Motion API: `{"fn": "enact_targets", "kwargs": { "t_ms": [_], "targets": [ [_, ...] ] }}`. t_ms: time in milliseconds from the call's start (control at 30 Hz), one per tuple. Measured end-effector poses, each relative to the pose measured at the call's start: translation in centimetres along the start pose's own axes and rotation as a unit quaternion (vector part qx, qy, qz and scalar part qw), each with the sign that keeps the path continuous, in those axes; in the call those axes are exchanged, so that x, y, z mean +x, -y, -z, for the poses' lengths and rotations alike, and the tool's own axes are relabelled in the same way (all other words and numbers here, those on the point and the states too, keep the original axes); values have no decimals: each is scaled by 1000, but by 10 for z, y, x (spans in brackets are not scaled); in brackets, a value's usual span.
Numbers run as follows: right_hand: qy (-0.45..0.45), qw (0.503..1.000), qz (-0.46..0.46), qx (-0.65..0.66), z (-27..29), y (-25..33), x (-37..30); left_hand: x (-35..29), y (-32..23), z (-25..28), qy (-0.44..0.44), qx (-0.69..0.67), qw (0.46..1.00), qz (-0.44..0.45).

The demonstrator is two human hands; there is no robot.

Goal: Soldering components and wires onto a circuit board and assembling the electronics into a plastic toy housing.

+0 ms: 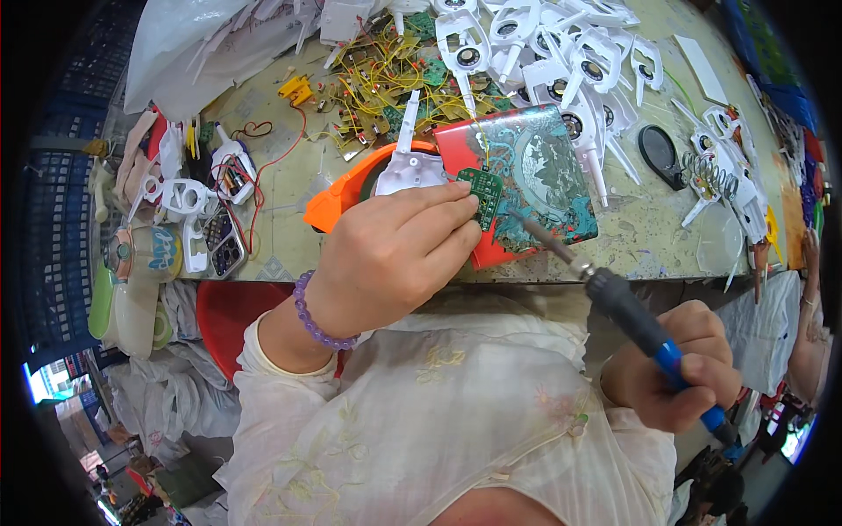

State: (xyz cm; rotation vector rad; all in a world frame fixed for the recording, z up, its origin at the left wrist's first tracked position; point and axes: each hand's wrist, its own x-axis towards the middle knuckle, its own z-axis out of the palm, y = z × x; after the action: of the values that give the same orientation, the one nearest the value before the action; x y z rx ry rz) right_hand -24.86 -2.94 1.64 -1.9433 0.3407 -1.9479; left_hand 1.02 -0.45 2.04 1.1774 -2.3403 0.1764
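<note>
My left hand is closed, pinching a small green circuit board by its left edge. Beneath the board lies a flat red box with a worn teal pattern. In my right hand is a soldering iron with a black and blue handle; its tip points up and left, a short way right of the board. Just beyond my left fingers sits a white plastic housing, partly hidden by the hand. An orange plastic ring-shaped thing curves around it.
Several white plastic housings pile up at the far side. Left of them, circuit boards with yellow wires lie tangled. A coiled metal spring stand and a black oval ring are at right. A red stool shows below the table edge.
</note>
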Motion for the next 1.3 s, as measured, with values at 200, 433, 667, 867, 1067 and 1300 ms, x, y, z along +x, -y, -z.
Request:
{"fn": "enact_targets", "kwargs": {
  "t_ms": [200,433,667,867,1067,1300],
  "targets": [
    [-136,987,-82,10,9,-4,-14,-1,0,1,-6,-11,1000,1],
    [-176,955,-239,-31,15,-11,-27,-15,3,10,-41,-71,996,34],
    [-110,959,-261,29,-8,-17,-30,-21,-1,-5,-52,-69,995,45],
    [-80,957,-265,85,-21,-16,-33,-22,-4,-7,-49,-89,994,48],
    [-83,955,-268,93,-26,-18,-37,-30,-7,-21,-163,-198,956,142],
    [-75,955,-263,115,-26,-16,-38,-28,-6,-21,-166,-179,954,173]
  ]
}}
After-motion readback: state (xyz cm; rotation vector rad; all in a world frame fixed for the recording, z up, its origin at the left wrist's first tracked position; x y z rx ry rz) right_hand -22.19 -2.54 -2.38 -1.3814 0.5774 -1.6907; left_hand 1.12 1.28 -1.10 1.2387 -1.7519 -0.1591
